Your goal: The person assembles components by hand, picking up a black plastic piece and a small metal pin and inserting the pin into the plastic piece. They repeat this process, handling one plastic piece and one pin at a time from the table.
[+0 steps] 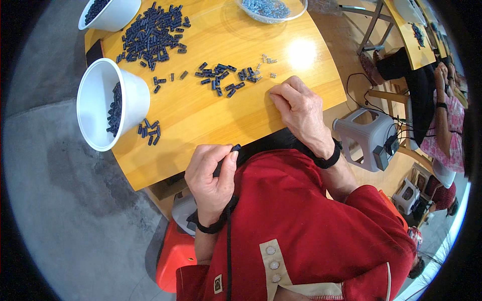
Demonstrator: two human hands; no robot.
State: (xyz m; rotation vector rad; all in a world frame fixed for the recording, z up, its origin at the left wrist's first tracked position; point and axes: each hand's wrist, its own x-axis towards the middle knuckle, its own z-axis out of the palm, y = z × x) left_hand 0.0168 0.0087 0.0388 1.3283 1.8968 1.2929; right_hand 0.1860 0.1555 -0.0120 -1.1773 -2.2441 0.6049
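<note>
Just off the table's near edge, my left hand (211, 173) pinches a small black cylinder (236, 148) between thumb and forefinger. My right hand (300, 106) is closed, its fingertips drawn together low over the tabletop; whatever they hold, if anything, is hidden. Beyond its fingers lie a loose group of black cylinders (219, 75) and several tiny clear or silvery pieces (269, 60). A white tub (135, 95) rests on its side at the table's left edge, with black pieces inside. Beside its mouth is a small cluster of black cylinders (149, 131).
A large heap of black cylinders (150, 35) covers the far left of the yellow table (211, 118). Behind it stands another white tub (118, 15); a clear bowl (273, 19) holds small bluish pieces. At right are a grey stool (365, 138), cables and other seated people.
</note>
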